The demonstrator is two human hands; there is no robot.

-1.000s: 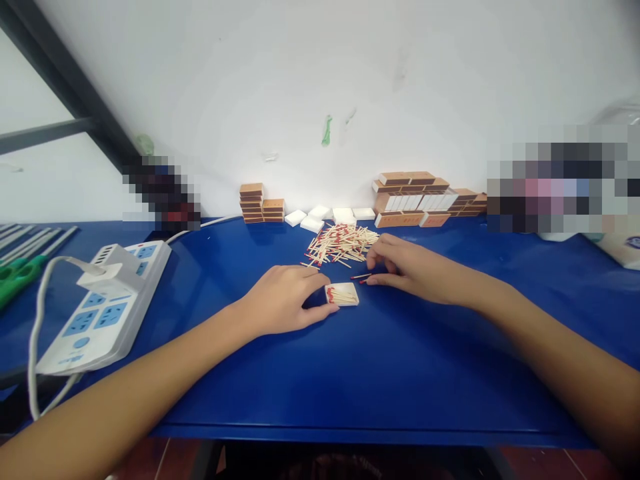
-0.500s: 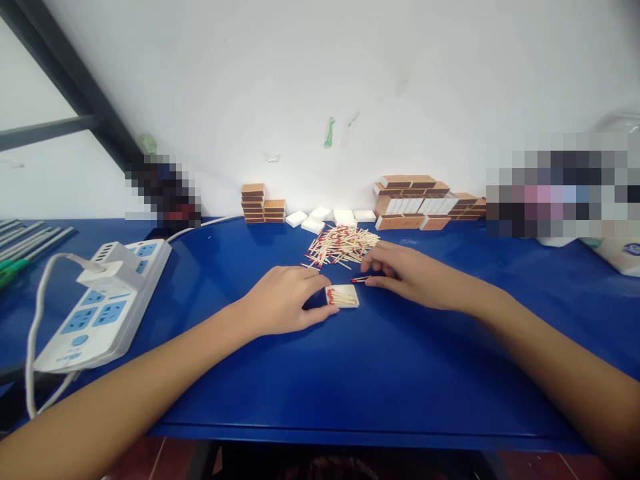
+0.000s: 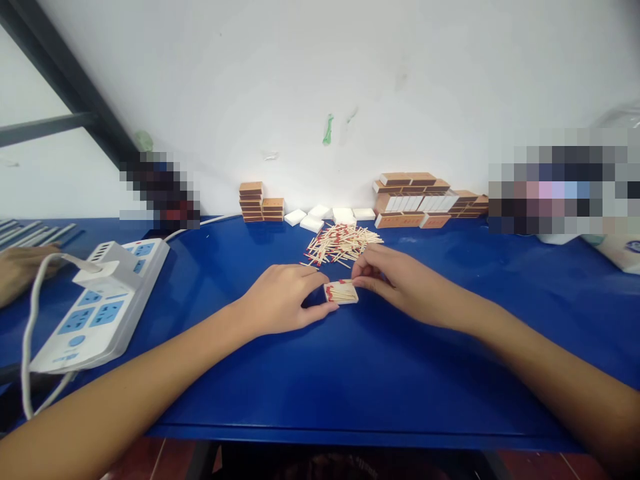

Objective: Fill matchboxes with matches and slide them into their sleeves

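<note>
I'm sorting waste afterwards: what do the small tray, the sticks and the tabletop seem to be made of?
The tray between the left hand and right hand looks like thin matt white card, with folded edges. The sticks look like pale bare wood with red tips. The tabletop is glossy blue, probably painted metal or laminate; it reflects light.

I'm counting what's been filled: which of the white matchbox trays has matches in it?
The tray between the two hands: left hand steadies it, right hand is at its edge. The white trays by the wall look empty.
</note>
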